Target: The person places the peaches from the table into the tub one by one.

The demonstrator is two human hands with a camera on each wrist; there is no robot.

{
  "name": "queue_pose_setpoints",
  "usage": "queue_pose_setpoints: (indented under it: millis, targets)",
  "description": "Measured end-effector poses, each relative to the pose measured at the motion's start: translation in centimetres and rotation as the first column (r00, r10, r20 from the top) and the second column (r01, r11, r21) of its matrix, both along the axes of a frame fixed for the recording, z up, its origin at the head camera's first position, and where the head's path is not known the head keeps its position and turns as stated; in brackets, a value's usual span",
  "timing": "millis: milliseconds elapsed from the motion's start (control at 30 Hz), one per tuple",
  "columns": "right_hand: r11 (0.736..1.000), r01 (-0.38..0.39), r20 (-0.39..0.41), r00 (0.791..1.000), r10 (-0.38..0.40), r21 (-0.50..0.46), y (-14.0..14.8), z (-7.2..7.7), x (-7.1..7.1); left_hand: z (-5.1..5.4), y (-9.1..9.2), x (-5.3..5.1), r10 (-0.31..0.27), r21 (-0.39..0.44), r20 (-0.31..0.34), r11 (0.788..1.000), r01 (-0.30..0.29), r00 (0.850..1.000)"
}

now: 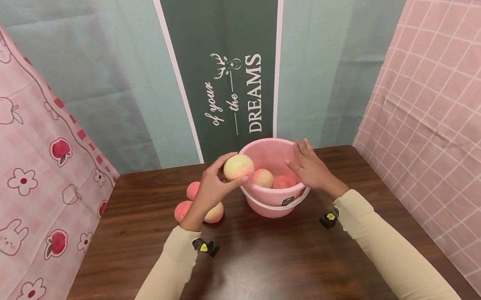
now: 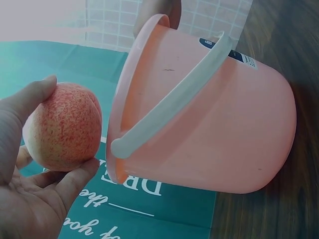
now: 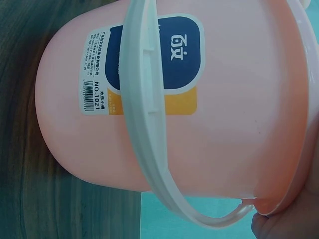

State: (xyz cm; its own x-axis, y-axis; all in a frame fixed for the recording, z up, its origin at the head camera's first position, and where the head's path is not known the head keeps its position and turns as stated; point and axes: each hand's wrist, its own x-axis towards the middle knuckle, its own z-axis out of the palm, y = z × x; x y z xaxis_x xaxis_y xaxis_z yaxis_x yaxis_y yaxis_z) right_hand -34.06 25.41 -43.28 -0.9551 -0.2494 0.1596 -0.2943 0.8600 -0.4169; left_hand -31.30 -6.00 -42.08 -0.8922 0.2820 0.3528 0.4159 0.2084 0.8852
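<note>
My left hand [image 1: 219,179] holds a yellow peach with a red blush [image 1: 238,167] at the left rim of a pink bucket [image 1: 269,210]. In the left wrist view, thumb and fingers are around the peach [image 2: 65,127], which hangs just outside the bucket's mouth. My right hand [image 1: 312,167] is at the bucket's right rim, thumb over the inside and fingers along the outside; only part of it shows in the right wrist view. Inside the upright bucket lie a yellowish peach [image 1: 263,178] and a red peach [image 1: 284,181]. The front wall hides the bottom.
Left of the bucket on the brown wooden table [image 1: 253,275] are two red peaches and a yellowish peach [image 1: 214,213], partly behind my left forearm. The bucket's white handle [image 1: 273,208] hangs down in front. Cloth curtains [image 1: 128,83] stand behind and at both sides.
</note>
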Motion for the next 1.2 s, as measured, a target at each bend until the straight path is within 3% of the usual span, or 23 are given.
queue_pose_setpoints:
  millis: [800, 1200]
  targets:
    - [1.0, 0.006, 0.01, 1.0, -0.007, 0.022, 0.0, 0.0, -0.1, 0.0, 1.7, -1.5, 0.028, -0.03, 0.004, 0.999, -0.028, 1.0]
    - [1.0, 0.006, -0.003, 1.0, -0.006, 0.021, -0.1, 0.1, -0.1, 0.2, 2.5, -2.0, 0.009, -0.049, -0.011, 0.999, -0.01, 1.0]
